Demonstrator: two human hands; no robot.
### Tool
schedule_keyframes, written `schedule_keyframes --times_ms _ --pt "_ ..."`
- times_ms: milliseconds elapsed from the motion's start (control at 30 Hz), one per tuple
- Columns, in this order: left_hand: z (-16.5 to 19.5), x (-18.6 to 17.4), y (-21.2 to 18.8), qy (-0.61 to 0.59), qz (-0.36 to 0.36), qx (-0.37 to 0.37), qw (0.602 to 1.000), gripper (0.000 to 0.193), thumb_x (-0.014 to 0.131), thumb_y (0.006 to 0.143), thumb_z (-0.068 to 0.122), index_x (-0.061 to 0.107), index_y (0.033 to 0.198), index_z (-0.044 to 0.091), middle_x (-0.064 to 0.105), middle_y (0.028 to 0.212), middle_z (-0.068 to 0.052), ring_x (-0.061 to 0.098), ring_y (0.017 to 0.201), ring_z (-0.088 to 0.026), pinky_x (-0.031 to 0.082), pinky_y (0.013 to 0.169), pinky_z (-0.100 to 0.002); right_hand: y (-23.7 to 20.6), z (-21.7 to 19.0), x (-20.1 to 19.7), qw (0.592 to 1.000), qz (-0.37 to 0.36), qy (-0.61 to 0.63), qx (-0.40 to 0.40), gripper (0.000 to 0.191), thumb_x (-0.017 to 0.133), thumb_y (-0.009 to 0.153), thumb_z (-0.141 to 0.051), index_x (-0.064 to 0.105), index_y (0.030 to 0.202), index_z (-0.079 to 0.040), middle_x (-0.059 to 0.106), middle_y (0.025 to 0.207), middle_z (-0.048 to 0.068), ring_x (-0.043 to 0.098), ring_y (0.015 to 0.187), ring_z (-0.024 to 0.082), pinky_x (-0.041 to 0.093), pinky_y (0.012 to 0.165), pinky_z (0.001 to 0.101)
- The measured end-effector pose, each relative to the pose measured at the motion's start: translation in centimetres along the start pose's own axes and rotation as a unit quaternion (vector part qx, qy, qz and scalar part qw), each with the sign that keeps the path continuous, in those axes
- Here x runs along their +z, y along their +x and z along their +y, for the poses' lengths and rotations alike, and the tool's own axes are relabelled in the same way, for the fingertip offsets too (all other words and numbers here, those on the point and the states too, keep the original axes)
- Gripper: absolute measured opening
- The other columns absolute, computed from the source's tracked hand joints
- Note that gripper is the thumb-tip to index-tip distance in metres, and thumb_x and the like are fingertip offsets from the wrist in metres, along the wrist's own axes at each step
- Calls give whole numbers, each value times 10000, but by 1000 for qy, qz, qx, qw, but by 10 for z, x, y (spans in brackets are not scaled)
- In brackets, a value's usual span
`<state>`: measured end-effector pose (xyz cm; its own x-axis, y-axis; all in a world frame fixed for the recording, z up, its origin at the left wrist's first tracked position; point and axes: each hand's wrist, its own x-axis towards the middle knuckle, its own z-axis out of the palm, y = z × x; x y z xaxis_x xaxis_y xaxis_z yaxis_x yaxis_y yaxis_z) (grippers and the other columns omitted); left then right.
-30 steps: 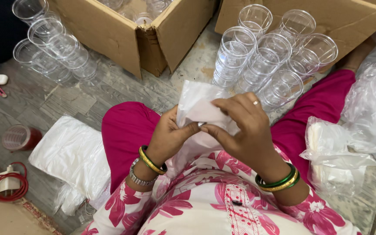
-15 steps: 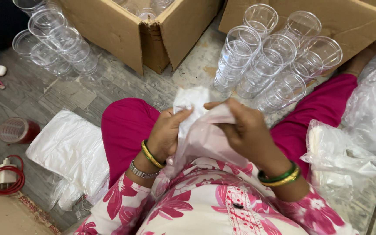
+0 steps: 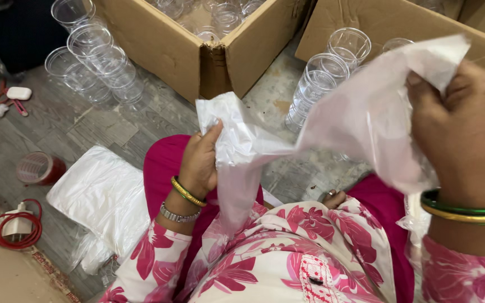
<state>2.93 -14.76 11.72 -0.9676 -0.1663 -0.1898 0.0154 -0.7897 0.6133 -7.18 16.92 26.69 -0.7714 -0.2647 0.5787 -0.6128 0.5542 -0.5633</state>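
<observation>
I hold a thin translucent white plastic bag (image 3: 360,112) stretched between both hands above my lap. My left hand (image 3: 200,163) pinches its left edge near my pink-clad knee. My right hand (image 3: 458,129), raised high and close to the camera, grips the bag's right end. Green and gold bangles ring both wrists. Stacks of clear plastic cups (image 3: 321,84) lie on the floor behind the bag, partly hidden by it.
Two open cardboard boxes (image 3: 192,56) stand ahead, one holding cups. More clear cup stacks (image 3: 94,62) lie at the left. A pile of white plastic bags (image 3: 99,196) rests by my left knee. A red tape roll (image 3: 40,168) and a red cable (image 3: 15,227) lie at the left.
My hands have pulled apart, spreading the bag wide. The right hand rose up and to the right, near the camera; the left stayed over my knee.
</observation>
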Motion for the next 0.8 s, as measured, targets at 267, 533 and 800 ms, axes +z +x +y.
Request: schedule_keyframes --times_ms 267,533,800 --pt "-32 -7 10 -57 12 -62 996 372 509 1063 258 599 1274 -35 704 1200 -164 710 1063 -297 572 970 -458 -52 -75 51 958 -52 -49 -277 462 706 737 -58 692 1198 -51 737 1077 157 682 739 291 542 656 399" --pt "-43 -24 25 -108 -43 -60 991 383 492 1098 261 583 1325 -35 686 1256 -160 676 1135 -293 547 1035 -453 -93 -52 77 961 -116 85 -234 346 719 837 -14 691 1182 -23 738 1179 155 699 814 231 540 696 345" --pt "-39 -13 21 -127 -24 -82 988 469 457 1064 363 583 1348 13 682 1294 -141 662 1186 -290 517 1071 -470 -74 -38 65 955 -114 227 -151 303 636 820 45 626 1123 33 702 1160 190 724 1005 289 589 881 390"
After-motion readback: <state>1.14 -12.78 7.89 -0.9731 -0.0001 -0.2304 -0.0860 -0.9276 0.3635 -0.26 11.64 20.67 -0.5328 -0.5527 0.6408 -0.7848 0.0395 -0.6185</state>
